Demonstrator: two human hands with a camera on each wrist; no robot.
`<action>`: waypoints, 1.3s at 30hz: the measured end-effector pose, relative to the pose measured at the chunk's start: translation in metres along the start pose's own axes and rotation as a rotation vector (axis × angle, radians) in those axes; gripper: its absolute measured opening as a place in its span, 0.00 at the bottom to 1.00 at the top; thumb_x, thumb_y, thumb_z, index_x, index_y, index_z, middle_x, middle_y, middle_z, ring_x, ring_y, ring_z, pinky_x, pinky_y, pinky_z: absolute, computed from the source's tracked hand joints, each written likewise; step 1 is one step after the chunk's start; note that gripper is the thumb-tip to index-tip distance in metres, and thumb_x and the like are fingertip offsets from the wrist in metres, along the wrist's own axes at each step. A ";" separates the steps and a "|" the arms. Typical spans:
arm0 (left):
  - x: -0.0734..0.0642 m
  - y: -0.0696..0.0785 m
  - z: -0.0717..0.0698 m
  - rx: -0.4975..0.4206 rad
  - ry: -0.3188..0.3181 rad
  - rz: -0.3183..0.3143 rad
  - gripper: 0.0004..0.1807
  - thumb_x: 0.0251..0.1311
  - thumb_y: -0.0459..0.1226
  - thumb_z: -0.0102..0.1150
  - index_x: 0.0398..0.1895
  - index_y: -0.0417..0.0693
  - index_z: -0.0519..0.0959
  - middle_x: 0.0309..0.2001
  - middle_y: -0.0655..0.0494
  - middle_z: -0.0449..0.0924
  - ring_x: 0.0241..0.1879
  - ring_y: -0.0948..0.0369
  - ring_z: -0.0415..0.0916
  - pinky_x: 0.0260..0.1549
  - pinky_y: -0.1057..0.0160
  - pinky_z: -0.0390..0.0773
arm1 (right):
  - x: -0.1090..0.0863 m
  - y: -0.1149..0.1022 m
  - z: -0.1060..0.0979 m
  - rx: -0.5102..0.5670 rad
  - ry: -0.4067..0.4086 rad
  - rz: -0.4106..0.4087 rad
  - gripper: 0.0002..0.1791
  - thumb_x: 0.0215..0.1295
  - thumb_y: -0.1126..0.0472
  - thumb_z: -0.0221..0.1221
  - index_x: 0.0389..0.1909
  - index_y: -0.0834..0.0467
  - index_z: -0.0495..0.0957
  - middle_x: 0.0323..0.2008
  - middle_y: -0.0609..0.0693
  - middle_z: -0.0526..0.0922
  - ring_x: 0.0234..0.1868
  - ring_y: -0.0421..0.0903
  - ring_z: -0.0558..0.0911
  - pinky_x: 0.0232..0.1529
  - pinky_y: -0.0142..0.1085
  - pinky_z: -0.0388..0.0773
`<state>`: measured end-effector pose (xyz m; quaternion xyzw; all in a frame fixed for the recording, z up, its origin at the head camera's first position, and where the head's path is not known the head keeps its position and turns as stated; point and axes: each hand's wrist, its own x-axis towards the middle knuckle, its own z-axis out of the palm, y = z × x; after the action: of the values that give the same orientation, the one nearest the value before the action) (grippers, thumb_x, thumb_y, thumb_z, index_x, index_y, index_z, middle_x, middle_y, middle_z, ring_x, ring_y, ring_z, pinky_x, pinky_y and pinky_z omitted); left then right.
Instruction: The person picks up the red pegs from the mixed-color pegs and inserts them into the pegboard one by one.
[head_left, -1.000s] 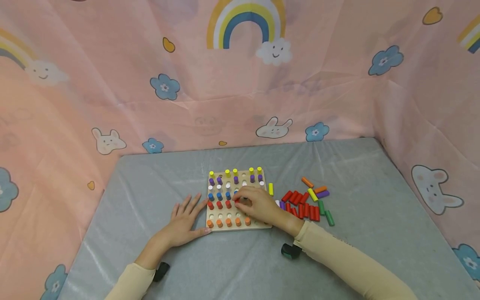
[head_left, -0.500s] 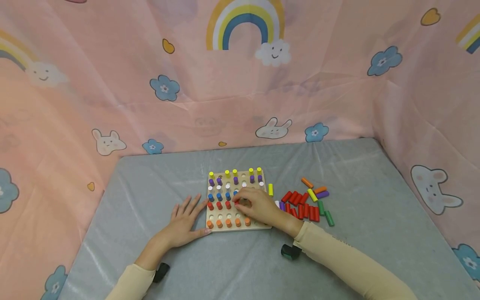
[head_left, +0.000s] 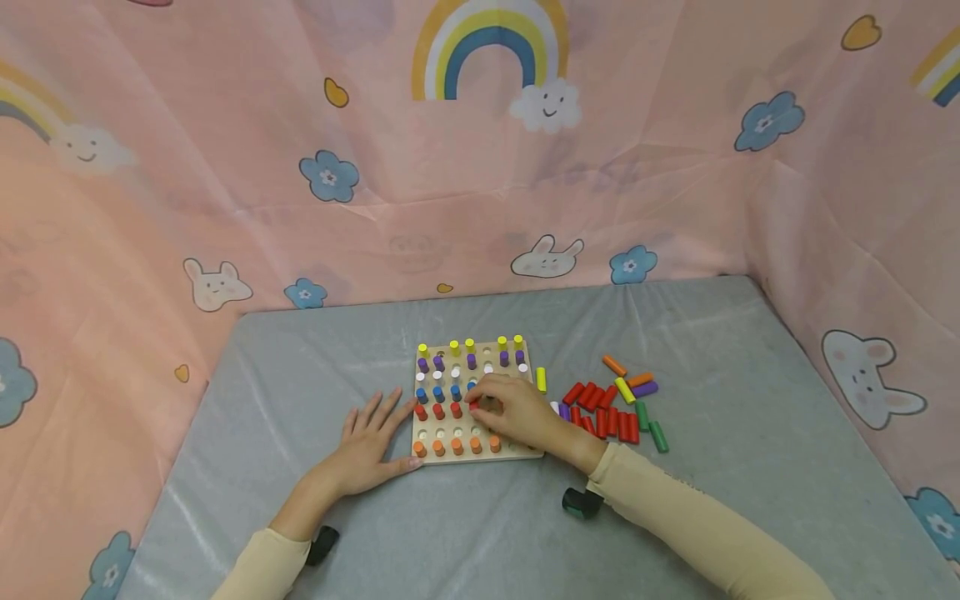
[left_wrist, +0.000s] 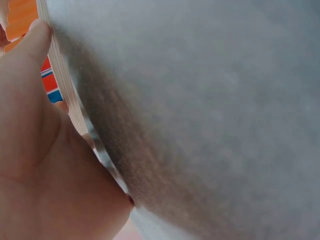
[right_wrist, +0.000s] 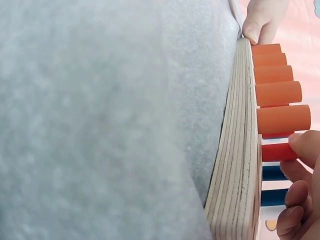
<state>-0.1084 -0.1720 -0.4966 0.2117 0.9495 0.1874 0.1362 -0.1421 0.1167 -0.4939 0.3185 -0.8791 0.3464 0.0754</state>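
Observation:
A wooden pegboard (head_left: 517, 452) lies on the table with rows of upright pegs: yellow, purple, white, blue, red and orange. My right hand (head_left: 519, 410) reaches over its right half and pinches a red peg (right_wrist: 278, 152) between thumb and forefinger. That peg stands upright at the board in the red row, right of three other red pegs (head_left: 438, 411). Orange pegs (right_wrist: 282, 119) stand in the row nearest me. My left hand (head_left: 366, 448) lies spread at the board's left side, its thumb and fingertips at the edge. Part of the board is hidden under my right hand.
Loose red pegs (head_left: 602, 422) lie right of the board among a few orange, yellow, purple and green pegs (head_left: 658, 436). A yellow peg (head_left: 542, 379) is close to the board's right edge. Grey cloth (head_left: 465, 533) covers the table; a pink patterned curtain (head_left: 450, 200) stands behind.

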 end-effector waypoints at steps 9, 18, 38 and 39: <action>0.000 -0.004 0.005 -0.016 0.026 0.013 0.51 0.57 0.65 0.59 0.79 0.61 0.50 0.81 0.47 0.43 0.79 0.40 0.37 0.69 0.28 0.38 | 0.003 0.002 -0.004 0.019 0.010 0.000 0.07 0.61 0.58 0.69 0.39 0.51 0.85 0.37 0.42 0.86 0.30 0.40 0.77 0.31 0.25 0.69; -0.001 -0.002 0.003 -0.017 0.028 0.023 0.50 0.58 0.63 0.60 0.79 0.58 0.51 0.81 0.46 0.44 0.79 0.39 0.37 0.69 0.28 0.39 | 0.002 -0.001 -0.008 0.048 0.028 0.007 0.06 0.61 0.59 0.68 0.38 0.52 0.86 0.37 0.43 0.87 0.32 0.44 0.80 0.32 0.27 0.71; 0.001 -0.002 0.001 0.016 -0.027 -0.013 0.51 0.59 0.63 0.59 0.80 0.60 0.48 0.82 0.50 0.39 0.80 0.41 0.35 0.71 0.29 0.38 | -0.004 0.004 -0.026 0.063 0.033 0.059 0.09 0.62 0.60 0.68 0.43 0.54 0.85 0.41 0.45 0.85 0.24 0.39 0.72 0.26 0.25 0.70; 0.002 -0.003 0.001 0.018 -0.029 -0.014 0.51 0.59 0.63 0.58 0.80 0.60 0.47 0.82 0.50 0.39 0.80 0.41 0.35 0.71 0.29 0.38 | -0.005 0.003 -0.028 0.064 0.033 0.068 0.09 0.62 0.60 0.68 0.43 0.54 0.85 0.42 0.45 0.85 0.24 0.39 0.71 0.26 0.26 0.70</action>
<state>-0.1104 -0.1731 -0.4990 0.2090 0.9505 0.1748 0.1492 -0.1430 0.1390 -0.4766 0.2850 -0.8766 0.3819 0.0681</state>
